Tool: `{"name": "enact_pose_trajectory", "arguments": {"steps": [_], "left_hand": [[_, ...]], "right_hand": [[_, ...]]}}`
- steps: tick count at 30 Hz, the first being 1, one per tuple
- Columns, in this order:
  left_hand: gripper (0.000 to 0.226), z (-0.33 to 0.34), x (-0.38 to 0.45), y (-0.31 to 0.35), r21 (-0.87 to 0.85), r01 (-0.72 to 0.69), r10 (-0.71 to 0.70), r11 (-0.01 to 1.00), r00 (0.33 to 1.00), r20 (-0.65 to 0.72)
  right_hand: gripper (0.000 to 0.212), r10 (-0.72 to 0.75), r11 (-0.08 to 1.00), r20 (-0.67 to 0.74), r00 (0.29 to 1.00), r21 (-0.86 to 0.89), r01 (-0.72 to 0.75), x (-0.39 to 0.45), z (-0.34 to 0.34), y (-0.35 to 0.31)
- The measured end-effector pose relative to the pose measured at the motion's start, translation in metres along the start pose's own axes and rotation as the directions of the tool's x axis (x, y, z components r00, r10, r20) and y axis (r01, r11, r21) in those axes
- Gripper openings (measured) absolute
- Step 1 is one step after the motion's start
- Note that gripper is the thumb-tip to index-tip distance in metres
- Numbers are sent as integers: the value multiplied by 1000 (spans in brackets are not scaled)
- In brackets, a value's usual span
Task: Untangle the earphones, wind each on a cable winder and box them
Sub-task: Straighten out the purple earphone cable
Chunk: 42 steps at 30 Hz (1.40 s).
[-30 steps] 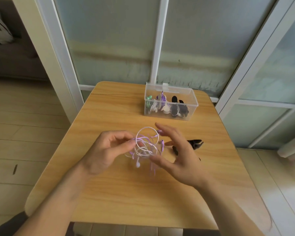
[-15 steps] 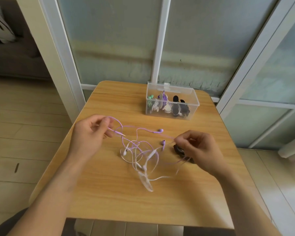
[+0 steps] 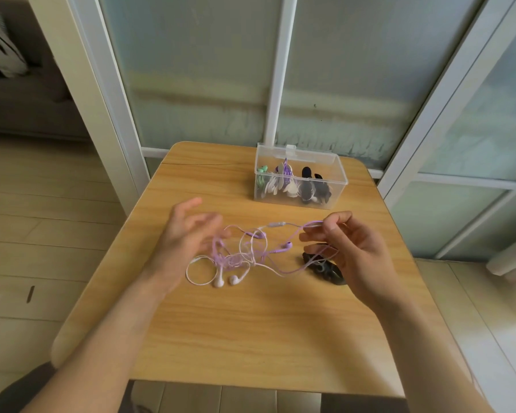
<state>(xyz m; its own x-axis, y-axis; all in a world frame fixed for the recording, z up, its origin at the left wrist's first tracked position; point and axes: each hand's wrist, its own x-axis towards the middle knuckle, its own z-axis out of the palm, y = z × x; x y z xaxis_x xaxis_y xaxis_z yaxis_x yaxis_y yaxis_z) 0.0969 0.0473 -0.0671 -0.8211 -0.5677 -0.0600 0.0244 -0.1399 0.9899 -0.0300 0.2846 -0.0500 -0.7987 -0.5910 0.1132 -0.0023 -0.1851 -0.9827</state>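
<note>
The left hand [image 3: 188, 236], which pinched the earphones [image 3: 245, 257] half a second ago, is now blurred with fingers spread, touching the tangle mid-desk [image 3: 251, 338]. The right hand [image 3: 349, 248] still pinches a cable, now raised nearer the box [image 3: 300, 177].

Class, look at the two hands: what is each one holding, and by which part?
The right hand pinches the purple earphone cable at a loop near its inline remote. The left hand is blurred; its hold cannot be told.
</note>
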Motion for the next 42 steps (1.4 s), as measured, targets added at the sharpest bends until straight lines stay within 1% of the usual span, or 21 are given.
{"name": "enact_pose_trajectory", "arguments": {"steps": [1, 2, 3, 5, 8, 10, 13, 16, 19, 21, 23, 25, 27, 29, 30, 32, 33, 35, 37, 40, 42], "left_hand": [[78, 2, -3, -3, 133, -14, -2, 991, 993, 118], [82, 5, -6, -5, 250, -42, -19, 967, 971, 238], [77, 8, -9, -9, 346, -78, -47, 935, 939, 340], [49, 10, -12, -16, 491, -157, -84, 857, 898, 433], [7, 11, -9, -21, 617, -218, -16, 756, 937, 350], [10, 9, -7, -19, 633, -254, 101, 731, 958, 268], [12, 0, -1, -10, 592, -242, 249, 769, 966, 70], [12, -10, 8, -8, 531, -164, 267, 831, 956, -122], [41, -4, 4, -10, 556, -148, 281, 818, 946, -162], [61, 10, -10, -7, 564, -321, 408, 761, 912, -31], [73, 34, -27, -5, 469, -488, 451, 736, 870, 198], [91, 54, -40, -7, 368, -507, 369, 779, 846, 384], [102, 67, -46, -15, 366, -452, 259, 813, 845, 468], [89, 71, -47, -22, 441, -416, 143, 795, 835, 531], [70, 71, -46, -24, 503, -413, 87, 759, 830, 550], [23, 66, -43, -25, 654, -443, 17, 613, 835, 550], [12, 62, -42, -26, 704, -460, 26, 540, 846, 533], [19, 52, -37, -27, 792, -446, 80, 417, 886, 457], [24, 37, -26, -24, 805, -410, 224, 428, 911, 345], [29, 17, -8, -18, 645, -354, 369, 678, 922, 117], [40, 13, -5, -9, 509, -297, 366, 808, 930, -39]], "right_hand": [[18, 0, 1000, 14, 1000, 28, 0, 0, 2, 0], [16, -1, 998, 21, 1000, 58, 0, 0, 3, -1], [13, 0, 996, 25, 1000, 90, -3, -1, 4, -2], [11, 6, 989, 20, 1000, 147, -9, 0, 3, -4], [12, 12, 985, -58, 998, 172, -2, 2, -2, -6], [15, 18, 988, -171, 985, 155, 9, 3, -5, -7], [29, -30, 999, -299, 954, 6, 34, 4, -15, -9], [28, -57, 998, -338, 939, -19, 54, 5, -23, -12], [18, -82, 995, -287, 955, -83, 60, 4, -21, -10], [17, -84, 994, -204, 975, -79, 69, 2, -11, -7], [18, -55, 998, -103, 993, -36, 52, -3, 2, -6], [18, -19, 999, 28, 999, 51, 18, -8, 17, -6], [18, 11, 991, 157, 988, 132, -32, -12, 30, -4], [20, 18, 984, 207, 978, 168, -53, -13, 34, -2], [20, 6, 980, 207, 978, 193, -47, -12, 34, -2], [21, -26, 968, 155, 988, 251, -14, -7, 25, -3], [22, -40, 969, 108, 993, 246, 13, -5, 18, -6], [25, -87, 993, 2, 996, 75, 87, -3, 0, -13], [24, -157, 960, -43, 987, -241, 142, -5, -21, -25], [22, -134, 766, -64, 989, -639, 63, -9, -49, -33], [22, -177, 604, -160, 971, -797, -22, -5, -60, -26]]}}
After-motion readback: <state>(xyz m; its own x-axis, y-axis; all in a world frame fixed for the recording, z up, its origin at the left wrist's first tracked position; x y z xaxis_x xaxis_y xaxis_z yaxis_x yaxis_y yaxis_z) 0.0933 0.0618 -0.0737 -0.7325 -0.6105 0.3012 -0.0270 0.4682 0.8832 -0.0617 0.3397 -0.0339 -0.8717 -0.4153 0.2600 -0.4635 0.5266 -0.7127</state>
